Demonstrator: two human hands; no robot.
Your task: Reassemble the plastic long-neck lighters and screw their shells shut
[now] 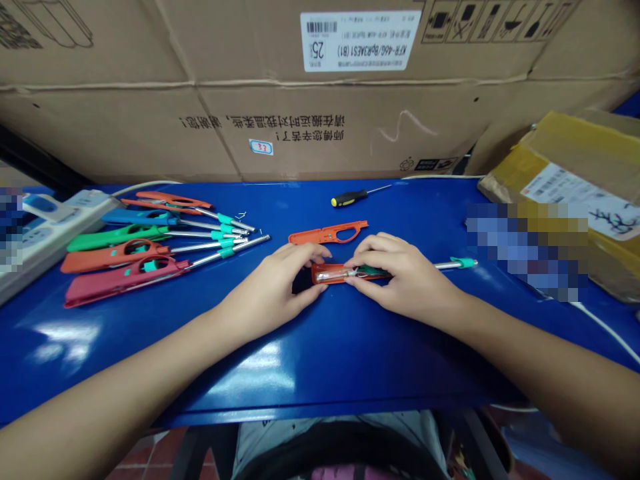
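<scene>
An opened orange long-necked gas lighter (331,274) lies on the blue table between my hands. Its clear fuel tank shows inside the casing half, with wires and a dark green part to the right. My left hand (280,283) is closed around the casing's left end, thumb below and fingers above. With thumb and fingertips, my right hand (400,273) pinches the middle and covers much of the inner parts. The metal tube with its teal tip (463,263) sticks out past the right hand. Just behind lies the loose orange casing half (327,233), apart from both hands.
Several assembled lighters (130,277) in red, orange, green and blue lie at left, beside a white power strip (65,223). A black-yellow screwdriver (353,198) lies behind. A large carton (270,60) walls the back; a taped box (565,180) stands right.
</scene>
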